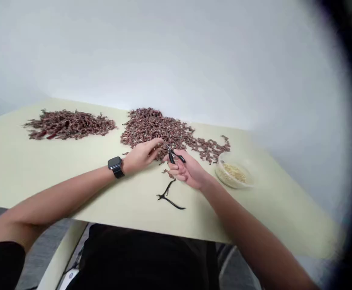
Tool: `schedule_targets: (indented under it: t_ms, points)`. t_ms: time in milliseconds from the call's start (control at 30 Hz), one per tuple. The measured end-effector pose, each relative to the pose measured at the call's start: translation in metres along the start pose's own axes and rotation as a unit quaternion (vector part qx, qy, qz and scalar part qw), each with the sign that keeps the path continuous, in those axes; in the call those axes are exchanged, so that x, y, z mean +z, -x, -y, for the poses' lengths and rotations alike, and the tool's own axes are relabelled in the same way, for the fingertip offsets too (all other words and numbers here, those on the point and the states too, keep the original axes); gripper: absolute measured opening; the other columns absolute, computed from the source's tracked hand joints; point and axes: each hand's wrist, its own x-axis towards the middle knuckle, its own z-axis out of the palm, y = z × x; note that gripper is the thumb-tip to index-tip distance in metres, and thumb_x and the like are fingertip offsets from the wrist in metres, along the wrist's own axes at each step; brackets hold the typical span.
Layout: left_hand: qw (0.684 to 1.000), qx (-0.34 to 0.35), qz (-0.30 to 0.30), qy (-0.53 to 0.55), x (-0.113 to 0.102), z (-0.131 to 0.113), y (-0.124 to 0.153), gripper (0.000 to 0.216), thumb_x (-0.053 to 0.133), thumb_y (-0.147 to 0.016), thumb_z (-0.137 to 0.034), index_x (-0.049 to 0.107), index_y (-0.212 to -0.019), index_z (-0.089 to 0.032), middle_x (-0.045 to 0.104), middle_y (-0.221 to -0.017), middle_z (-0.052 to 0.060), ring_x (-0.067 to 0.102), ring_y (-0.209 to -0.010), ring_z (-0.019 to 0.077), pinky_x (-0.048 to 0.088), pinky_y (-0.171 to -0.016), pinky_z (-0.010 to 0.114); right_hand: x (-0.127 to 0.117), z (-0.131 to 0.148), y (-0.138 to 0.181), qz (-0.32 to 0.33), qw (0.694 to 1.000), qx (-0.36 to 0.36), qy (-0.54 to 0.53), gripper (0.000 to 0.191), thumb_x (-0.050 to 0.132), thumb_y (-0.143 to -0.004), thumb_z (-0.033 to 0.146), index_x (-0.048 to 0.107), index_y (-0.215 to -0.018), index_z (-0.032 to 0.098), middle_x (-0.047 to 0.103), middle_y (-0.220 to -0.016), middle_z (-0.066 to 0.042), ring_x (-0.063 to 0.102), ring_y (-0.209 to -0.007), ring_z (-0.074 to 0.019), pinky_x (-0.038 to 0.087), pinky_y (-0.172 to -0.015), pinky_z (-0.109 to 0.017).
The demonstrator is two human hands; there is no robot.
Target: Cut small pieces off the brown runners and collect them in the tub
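My right hand [188, 171] grips small pliers [172, 154] with black handles, jaws pointing up and to the left. Close to the jaws, my left hand [144, 155] has its fingertips drawn together; whatever they pinch is too small to make out. Both hands are at the front edge of a large pile of small reddish-brown dried pieces [151, 127]. A few loose brown pieces [168, 173] lie just below the hands. Nearer to me, black nippers [165, 196] rest on the table with their handles spread.
A second brown pile [69, 124] lies at the left of the pale yellow table [118, 205]. Right of my right hand stands a clear bowl [224, 177] with thin yellowish bits [235, 172] in it. A white wall [163, 52] rises behind the table.
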Motion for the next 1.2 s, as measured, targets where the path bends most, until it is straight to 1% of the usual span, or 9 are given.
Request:
schedule_targets:
  t_ms: [67,133,233,333,400,500,833,1067,1200]
  points:
    - [0.991,-0.058,-0.01,0.117,0.005,0.004,-0.001,0.033,0.057,-0.1,-0.033,0.06,-0.13,-0.021,0.064,-0.089,0.002,0.05,-0.065,0.0104,0.04,-0.061,0.025,-0.003,-0.005,-0.003,-0.096,0.991,-0.058,0.073,0.038,0.05,-0.093,0.059,0.058,-0.1,0.022,0.032,-0.073,0.004,0.014,-0.054,-0.0097,0.01,-0.043,-0.023]
    - [0.965,-0.113,-0.016,0.237,0.009,0.007,-0.002,0.03,0.057,-0.099,-0.034,0.059,-0.126,-0.019,0.061,-0.088,0.002,0.049,-0.061,0.0097,0.039,-0.056,0.023,-0.006,-0.009,-0.006,-0.172,0.965,-0.116,0.161,0.035,0.053,-0.093,0.057,0.058,-0.097,0.023,0.036,-0.073,0.004,0.021,-0.054,-0.0103,0.016,-0.044,-0.023]
    - [0.885,-0.187,-0.017,0.427,0.009,0.012,-0.004,0.018,0.063,-0.094,-0.026,0.06,-0.11,-0.017,0.058,-0.087,0.002,0.045,-0.058,0.0078,0.036,-0.05,0.021,-0.01,-0.011,-0.007,-0.247,0.89,-0.203,0.326,0.033,0.055,-0.094,0.054,0.055,-0.088,0.022,0.046,-0.074,0.001,0.038,-0.063,-0.0131,0.029,-0.052,-0.025]
    - [0.814,-0.23,0.017,0.533,0.007,0.014,-0.005,0.016,0.066,-0.088,-0.014,0.058,-0.102,-0.015,0.055,-0.082,0.0,0.041,-0.055,0.006,0.033,-0.048,0.019,-0.012,-0.012,-0.007,-0.247,0.833,-0.244,0.43,0.03,0.052,-0.096,0.05,0.058,-0.091,0.022,0.056,-0.079,0.0,0.048,-0.072,-0.0159,0.037,-0.064,-0.028]
    - [0.783,-0.245,0.051,0.569,0.006,0.013,-0.004,0.016,0.065,-0.085,-0.008,0.057,-0.098,-0.015,0.053,-0.079,-0.001,0.039,-0.053,0.0053,0.031,-0.047,0.018,-0.01,-0.013,-0.005,-0.23,0.82,-0.247,0.463,0.028,0.051,-0.097,0.048,0.059,-0.098,0.021,0.058,-0.08,0.0,0.05,-0.072,-0.0162,0.038,-0.066,-0.029]
    - [0.755,-0.247,0.092,0.6,0.007,0.009,-0.002,0.016,0.062,-0.084,-0.003,0.055,-0.091,-0.014,0.048,-0.076,-0.002,0.038,-0.052,0.0048,0.031,-0.047,0.017,-0.004,-0.014,-0.003,-0.208,0.817,-0.247,0.477,0.028,0.051,-0.097,0.047,0.059,-0.104,0.021,0.058,-0.078,0.001,0.051,-0.069,-0.0156,0.039,-0.065,-0.029]
    - [0.739,-0.242,0.123,0.617,0.009,0.001,-0.002,0.027,0.053,-0.074,0.009,0.053,-0.088,-0.014,0.047,-0.077,-0.002,0.039,-0.052,0.0043,0.032,-0.048,0.016,0.007,-0.013,0.002,-0.168,0.836,-0.238,0.465,0.028,0.05,-0.097,0.045,0.057,-0.11,0.021,0.056,-0.072,0.002,0.052,-0.061,-0.0143,0.04,-0.059,-0.026]
    - [0.738,-0.254,0.127,0.612,0.008,0.001,-0.002,0.024,0.052,-0.074,0.008,0.053,-0.084,-0.014,0.046,-0.076,-0.002,0.037,-0.051,0.0039,0.033,-0.048,0.016,0.006,-0.012,0.003,-0.173,0.816,-0.252,0.491,0.03,0.05,-0.097,0.044,0.058,-0.115,0.021,0.052,-0.073,0.003,0.05,-0.061,-0.0137,0.038,-0.059,-0.027]
    - [0.739,-0.254,0.13,0.61,0.008,0.001,-0.002,0.023,0.052,-0.074,0.008,0.053,-0.084,-0.013,0.046,-0.075,-0.001,0.036,-0.051,0.004,0.034,-0.048,0.016,0.003,-0.014,0.001,-0.192,0.787,-0.265,0.523,0.03,0.05,-0.097,0.043,0.059,-0.116,0.021,0.052,-0.074,0.002,0.048,-0.063,-0.0145,0.037,-0.062,-0.027]
